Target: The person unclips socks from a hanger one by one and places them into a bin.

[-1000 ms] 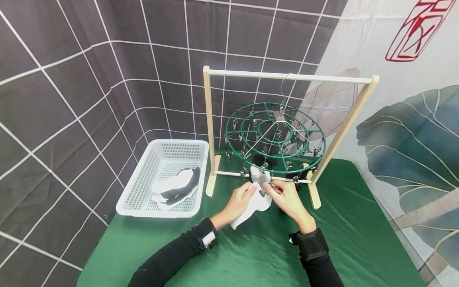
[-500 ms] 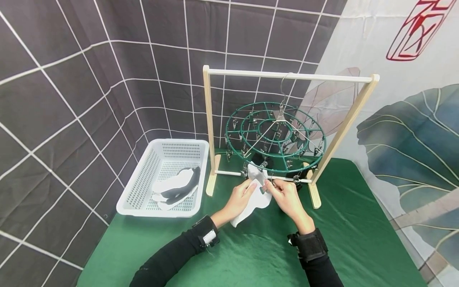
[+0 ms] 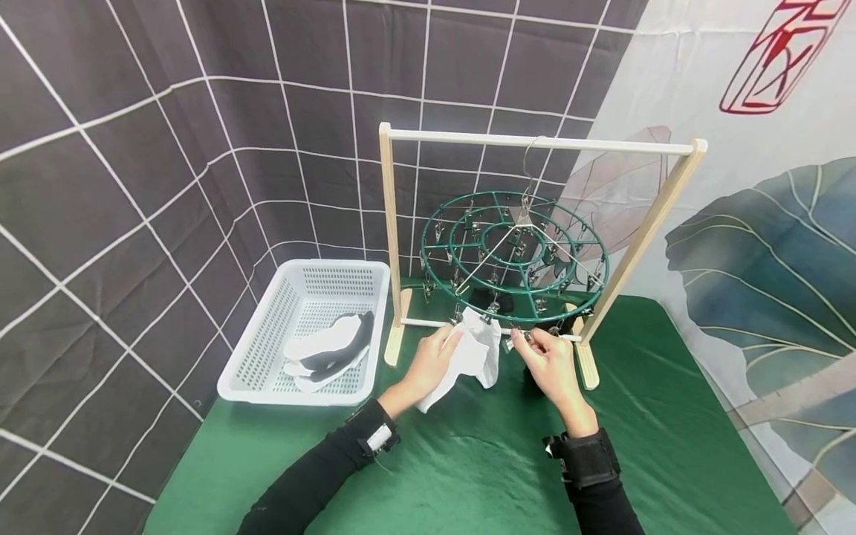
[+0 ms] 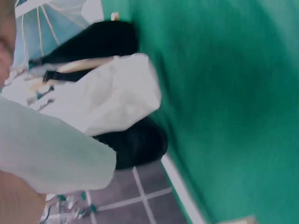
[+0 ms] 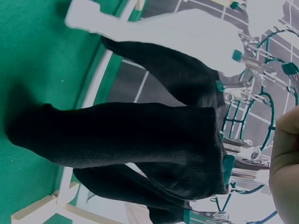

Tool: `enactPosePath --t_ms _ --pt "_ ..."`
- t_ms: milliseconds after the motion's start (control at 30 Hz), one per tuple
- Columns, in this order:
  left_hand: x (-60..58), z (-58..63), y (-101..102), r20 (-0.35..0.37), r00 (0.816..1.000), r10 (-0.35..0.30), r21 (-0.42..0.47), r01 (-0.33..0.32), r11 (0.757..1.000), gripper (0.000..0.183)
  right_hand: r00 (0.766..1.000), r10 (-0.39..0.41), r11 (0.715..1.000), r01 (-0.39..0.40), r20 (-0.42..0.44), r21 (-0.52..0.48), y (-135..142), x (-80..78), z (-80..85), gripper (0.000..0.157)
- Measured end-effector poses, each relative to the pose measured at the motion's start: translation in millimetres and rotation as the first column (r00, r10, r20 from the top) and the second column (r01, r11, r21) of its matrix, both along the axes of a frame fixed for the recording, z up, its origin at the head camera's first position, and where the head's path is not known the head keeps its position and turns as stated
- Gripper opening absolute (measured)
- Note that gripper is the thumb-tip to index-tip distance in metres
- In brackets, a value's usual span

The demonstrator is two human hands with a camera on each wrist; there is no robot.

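My left hand (image 3: 428,365) grips a white sock (image 3: 463,358), which droops below the fingers. Just behind it another white sock (image 3: 491,362) hangs from the green round clip hanger (image 3: 446,306). To the right, my right hand (image 3: 551,365) pinches a metal clip (image 3: 510,345) at the hanger's near rim, apart from the held sock. Several black socks (image 5: 135,135) hang from clips in the right wrist view. There the hanging white sock (image 5: 182,30) is beside them, and only part of the right hand (image 5: 287,158) shows.
A white plastic basket (image 3: 234,357) stands at left with white and grey socks (image 3: 341,345) inside. The hanger hooks onto a wooden rack's white top bar (image 3: 468,137). The rack's feet rest on the green cloth (image 3: 455,475).
My left hand has drawn the white sock left, away from the right hand, uncovering more of the hanging white sock. The right hand has shifted slightly right.
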State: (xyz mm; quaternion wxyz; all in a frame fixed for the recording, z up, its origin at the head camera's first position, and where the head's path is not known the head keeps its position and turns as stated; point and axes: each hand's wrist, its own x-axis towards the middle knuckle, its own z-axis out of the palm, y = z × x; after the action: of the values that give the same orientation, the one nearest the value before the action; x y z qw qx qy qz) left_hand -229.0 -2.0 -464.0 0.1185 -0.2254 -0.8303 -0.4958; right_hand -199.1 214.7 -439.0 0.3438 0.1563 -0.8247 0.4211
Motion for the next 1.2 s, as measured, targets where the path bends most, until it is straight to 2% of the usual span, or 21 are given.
enactPosePath --t_ms 133,233,333,467,567,667,700,800,900,1033,1100,1200 --pt "-9.7 16.6 -17.0 -0.046 0.998 0.046 -0.099 -0.051 0.994 0.025 1.000 0.003 1.000 -0.003 -0.004 0.011 -0.2 0.7 -3.4 0.048" --pt "-19.9 30.6 -33.6 -0.042 0.997 0.070 -0.197 -0.077 0.977 0.026 1.000 0.004 1.000 -0.004 -0.001 0.025 -0.7 0.9 -4.9 0.047" --pt "-31.0 43.3 -53.4 -0.036 0.996 0.088 -0.305 -0.094 0.948 0.027 1.000 -0.003 0.999 0.003 0.003 0.035 -1.4 1.4 -4.1 0.046" --pt "-46.9 49.0 -81.6 -0.050 0.994 0.094 -0.428 -0.106 0.898 0.028 1.000 -0.018 0.999 0.018 0.010 0.043 -2.0 2.5 -2.9 0.046" --pt "-56.8 46.2 -103.2 -0.002 0.997 0.081 -0.491 -0.072 0.868 0.030 1.000 -0.013 0.999 0.013 0.016 0.048 -2.4 2.8 -3.2 0.046" --pt "-64.9 41.5 -124.0 0.118 0.988 0.096 -0.512 -0.023 0.859 0.040 1.000 -0.002 0.999 0.001 0.018 0.054 -3.3 2.6 -3.9 0.047" --pt "-68.3 39.2 -130.6 0.142 0.985 0.094 -0.534 -0.004 0.846 0.044 1.000 0.000 0.998 -0.002 0.019 0.055 -3.5 2.6 -3.9 0.047" --pt "-78.0 29.9 -148.3 0.199 0.976 0.092 -0.586 0.043 0.809 0.050 1.000 -0.002 0.999 0.000 0.024 0.051 -4.2 2.7 -4.1 0.046" --pt "-88.1 14.3 -163.1 0.262 0.959 0.110 -0.617 0.079 0.783 0.057 0.999 0.001 0.999 -0.002 0.033 0.050 -4.5 3.0 -3.7 0.046" --pt "-96.6 -6.1 -172.0 0.371 0.908 0.194 -0.601 0.076 0.795 0.069 0.999 0.007 0.998 -0.009 0.034 0.056 -4.0 3.1 -4.2 0.047" --pt "-97.5 -11.1 -172.3 0.394 0.895 0.211 -0.606 0.080 0.791 0.073 1.000 0.006 0.998 -0.008 0.031 0.064 -3.5 3.0 -4.9 0.048" --pt "-97.2 -12.4 -169.6 0.401 0.895 0.196 -0.606 0.099 0.789 0.067 1.000 0.003 0.997 -0.005 0.019 0.075 -1.6 2.7 -5.2 0.049"
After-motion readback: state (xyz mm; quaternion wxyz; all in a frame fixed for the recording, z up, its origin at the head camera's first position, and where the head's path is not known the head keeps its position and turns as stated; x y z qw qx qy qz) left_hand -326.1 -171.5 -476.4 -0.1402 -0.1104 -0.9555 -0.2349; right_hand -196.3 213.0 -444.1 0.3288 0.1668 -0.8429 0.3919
